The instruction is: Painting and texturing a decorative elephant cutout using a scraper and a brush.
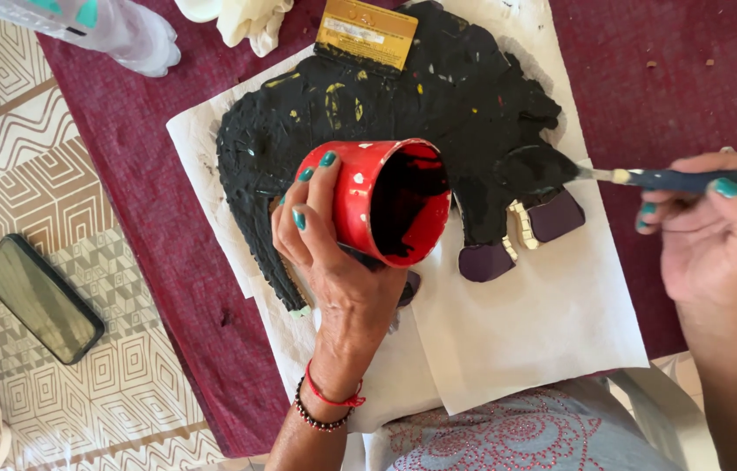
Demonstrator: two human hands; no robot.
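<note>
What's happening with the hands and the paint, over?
Left hand grips red paint cup, tilted, black paint inside. Right hand holds paintbrush, tip on black-painted elephant cutout. Nothing blocking the brush.

The red cup (386, 202) in the left hand (334, 262) is showing a glossy, paint-smeared outside with pale flecks, and its inside is gleaming with wet black paint. The flat elephant-shaped figure (403, 96) is looking rough and lumpy under a thick, mostly matt black coat, with its purple feet (552, 216) lying smoother. The paintbrush (691, 180) in the right hand (717, 235) is showing a smooth dark blue handle. White paper sheets (543, 323) are lying matt and slightly creased over a coarse-woven maroon cloth (150, 227). The phone (41, 298) is reflecting light off glossy glass, resting on a patterned beige mat (28, 174). The bottle (98, 26) is looking like translucent plastic.
</note>
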